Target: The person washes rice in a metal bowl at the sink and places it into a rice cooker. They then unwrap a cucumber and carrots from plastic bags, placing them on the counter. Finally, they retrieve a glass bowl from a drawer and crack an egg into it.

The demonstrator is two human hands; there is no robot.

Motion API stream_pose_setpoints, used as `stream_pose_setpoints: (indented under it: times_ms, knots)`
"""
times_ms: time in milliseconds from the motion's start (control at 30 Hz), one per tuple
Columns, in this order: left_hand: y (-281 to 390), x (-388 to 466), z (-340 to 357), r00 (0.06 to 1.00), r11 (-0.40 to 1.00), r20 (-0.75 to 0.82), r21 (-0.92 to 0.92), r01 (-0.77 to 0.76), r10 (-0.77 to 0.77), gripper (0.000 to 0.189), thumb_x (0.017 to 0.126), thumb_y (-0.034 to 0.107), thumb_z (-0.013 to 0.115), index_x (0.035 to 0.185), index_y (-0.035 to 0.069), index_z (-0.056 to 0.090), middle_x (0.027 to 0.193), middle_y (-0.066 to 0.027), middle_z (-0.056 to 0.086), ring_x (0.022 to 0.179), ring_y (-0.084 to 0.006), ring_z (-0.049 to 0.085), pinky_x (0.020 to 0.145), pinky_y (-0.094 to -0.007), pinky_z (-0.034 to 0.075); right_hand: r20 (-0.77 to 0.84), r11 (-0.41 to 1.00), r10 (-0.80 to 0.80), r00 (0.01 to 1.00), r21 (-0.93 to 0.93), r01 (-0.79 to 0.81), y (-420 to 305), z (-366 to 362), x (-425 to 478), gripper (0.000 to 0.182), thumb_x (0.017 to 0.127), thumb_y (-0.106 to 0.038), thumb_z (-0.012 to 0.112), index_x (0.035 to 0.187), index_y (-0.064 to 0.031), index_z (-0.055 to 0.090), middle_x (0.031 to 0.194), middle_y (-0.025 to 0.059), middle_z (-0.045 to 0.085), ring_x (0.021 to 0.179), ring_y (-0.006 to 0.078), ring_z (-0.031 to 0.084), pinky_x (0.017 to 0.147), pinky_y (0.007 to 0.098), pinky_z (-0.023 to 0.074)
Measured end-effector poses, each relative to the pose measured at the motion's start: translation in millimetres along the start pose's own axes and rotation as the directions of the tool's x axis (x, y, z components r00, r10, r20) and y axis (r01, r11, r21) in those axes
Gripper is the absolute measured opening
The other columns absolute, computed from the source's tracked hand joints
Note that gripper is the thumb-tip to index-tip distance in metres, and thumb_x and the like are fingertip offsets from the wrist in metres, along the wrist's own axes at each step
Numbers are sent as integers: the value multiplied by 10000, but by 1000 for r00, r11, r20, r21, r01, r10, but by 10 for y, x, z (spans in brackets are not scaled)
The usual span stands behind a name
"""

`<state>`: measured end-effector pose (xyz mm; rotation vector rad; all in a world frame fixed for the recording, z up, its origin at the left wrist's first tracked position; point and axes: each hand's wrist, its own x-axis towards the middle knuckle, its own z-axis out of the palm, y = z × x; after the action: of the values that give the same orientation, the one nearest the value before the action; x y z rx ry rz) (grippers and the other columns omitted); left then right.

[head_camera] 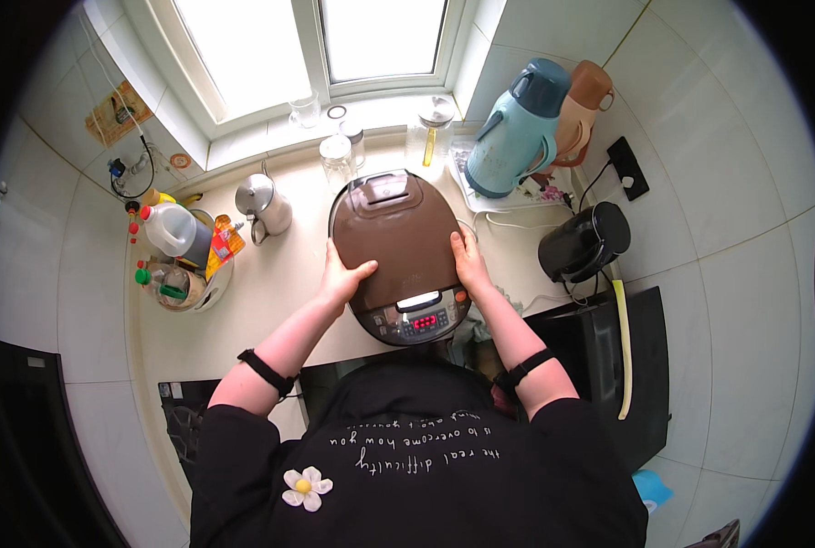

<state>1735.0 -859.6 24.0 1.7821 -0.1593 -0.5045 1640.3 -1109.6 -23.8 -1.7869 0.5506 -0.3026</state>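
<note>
A brown rice cooker (400, 233) with a closed lid is directly before me, over the front part of the counter. Red digits glow on its control panel (424, 322), which faces me. My left hand (344, 277) grips the cooker's left side, its thumb lying on top of the lid. On the right side, my right hand (470, 264) is pressed against the body, thumb near the lid's edge. The fingers of both hands are mostly hidden below the rim. Whether the cooker's base touches the counter cannot be told from above.
Bottles fill a white basket (219, 284) at left, near a metal pitcher (265, 205). Glass jars (337, 157) stand behind the cooker. Thermos flasks (517, 130) rest on a tray (479, 202) at back right. A black electric kettle (582, 243) and white cable (517, 222) lie right.
</note>
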Motion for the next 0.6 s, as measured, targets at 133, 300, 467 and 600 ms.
stream_pose_setpoints:
  times_ms: [133, 300, 467, 600]
  knots:
    - [148, 163, -2, 995, 999, 101, -45, 9, -4, 796, 712, 121, 740, 1333, 42, 248, 1290, -178, 435, 1203, -288, 433, 1014, -379, 352, -76, 999, -29, 997, 29, 31, 158, 2, 47, 807, 877, -566, 464, 1361, 57, 296, 1375, 247, 350, 1290, 332, 341, 1047, 380, 296]
    - [51, 260, -42, 992, 1000, 126, -28, 3, 0, 877, 722, 152, 739, 1391, 36, 184, 1342, -184, 391, 1240, -294, 397, 1034, -378, 327, 60, 991, 68, 996, 113, -74, -162, -55, -172, 922, 774, -405, 669, 1412, 41, 173, 1399, 217, 308, 1290, 299, 341, 1039, 364, 312]
    - [-34, 180, 16, 998, 998, 50, 50, -47, 45, 1001, 727, 232, 747, 1433, 20, 70, 1427, -197, 244, 1316, -296, 275, 1073, -386, 273, 303, 971, 155, 940, 130, -202, -308, -333, -622, 1057, 669, -106, 740, 1449, -13, 34, 1452, 176, 235, 1321, 256, 287, 1036, 334, 308]
    - [-22, 197, 25, 997, 998, 46, 36, -55, 53, 962, 720, 234, 749, 1422, 30, 124, 1408, -195, 261, 1306, -301, 280, 1071, -397, 275, 295, 990, 119, 948, 38, -136, -342, -333, -767, 1065, 643, 23, 702, 1464, -66, 28, 1489, 142, 152, 1346, 236, 225, 1030, 316, 309]
